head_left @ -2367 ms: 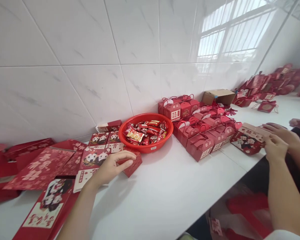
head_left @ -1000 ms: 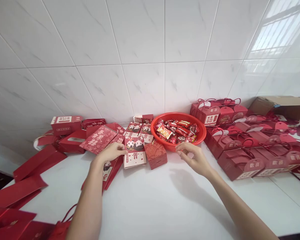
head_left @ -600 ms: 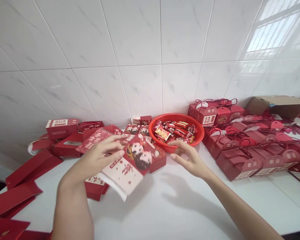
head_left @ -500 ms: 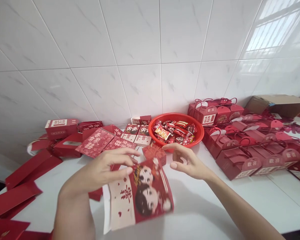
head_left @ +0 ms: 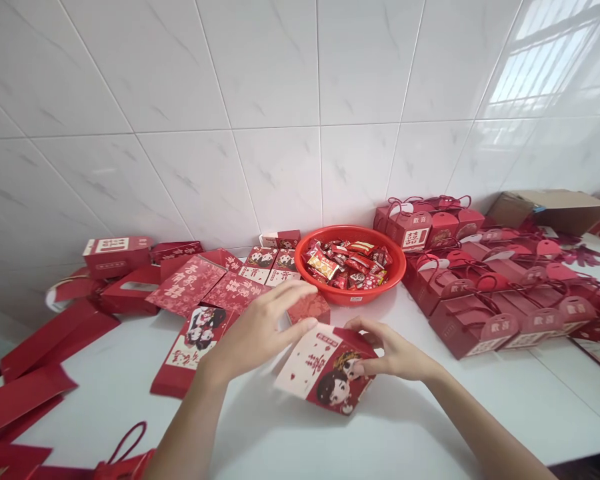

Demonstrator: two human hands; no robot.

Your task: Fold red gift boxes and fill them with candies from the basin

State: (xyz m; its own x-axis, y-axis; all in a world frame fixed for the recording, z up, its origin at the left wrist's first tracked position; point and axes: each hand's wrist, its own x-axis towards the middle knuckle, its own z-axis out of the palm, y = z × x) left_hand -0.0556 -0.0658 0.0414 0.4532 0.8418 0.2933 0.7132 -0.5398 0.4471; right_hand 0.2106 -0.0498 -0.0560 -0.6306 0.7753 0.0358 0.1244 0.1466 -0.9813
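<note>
A red and cream cartoon-printed box [head_left: 325,373] is tilted above the white table, low in the middle. My right hand [head_left: 387,350] grips its right end, thumb on the printed face and fingers behind the top edge. My left hand [head_left: 275,323] is at the box's upper left, thumb near its top edge, fingers apart and reaching over it. Just behind the hands lies a small red patterned box [head_left: 309,308]. Beyond it stands a red basin [head_left: 303,261] full of wrapped candies [head_left: 350,263].
Rows of red handled boxes [head_left: 500,323] fill the right, with a cardboard box [head_left: 555,203] behind. Flat red cartons [head_left: 185,283] and a cartoon-printed carton [head_left: 193,347] lie left. More red pieces [head_left: 25,400] line the left edge. A tiled wall rises behind.
The printed box has moved right and turned. My right hand has taken hold of it, while my left hand has shifted right to its upper edge. A red cord handle now shows at lower left.
</note>
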